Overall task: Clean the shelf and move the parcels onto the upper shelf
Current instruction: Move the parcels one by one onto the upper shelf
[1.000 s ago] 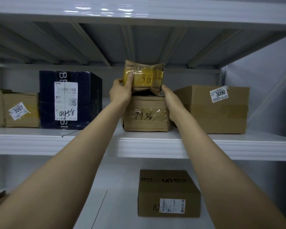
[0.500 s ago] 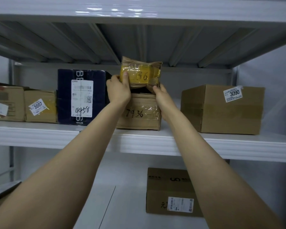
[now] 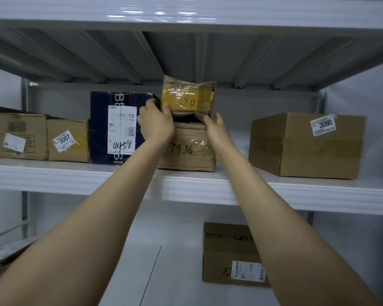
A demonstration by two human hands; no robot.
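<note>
Both forearms reach up and forward from the bottom of the view. Below them is the lower shelf (image 3: 124, 272), with one brown carton (image 3: 227, 250) standing on it right of centre, white label on its front, and something flat and blurred at the far left edge that I can't identify. Next up is the front lip of the upper shelf (image 3: 75, 177). Left grip (image 3: 156, 124) is closed on the small taped parcel (image 3: 187, 99): thumb on its yellow-taped front face, fingers wrapped round its left side. Right grip (image 3: 216, 129) pinches the parcel's lower right corner between thumb and fingers. The parcel is crumpled, with handwritten digits on the tape, and sits over the 7936 box (image 3: 186, 151), which stands on the upper shelf. A dark gap shows between the two at the front; I can't tell whether the parcel touches the box further back. Just left of my left grip is the dark blue box (image 3: 102, 127) marked 4458, close beside the 7936 box. Left of that are the 3007 box (image 3: 68, 140) and then a longer brown box (image 3: 16, 135), all in a row, side by side. Well apart on the right stands the 3090 box (image 3: 305, 144), turned slightly so one corner faces me. Above everything is the ribbed underside of the next deck (image 3: 186, 54).
</note>
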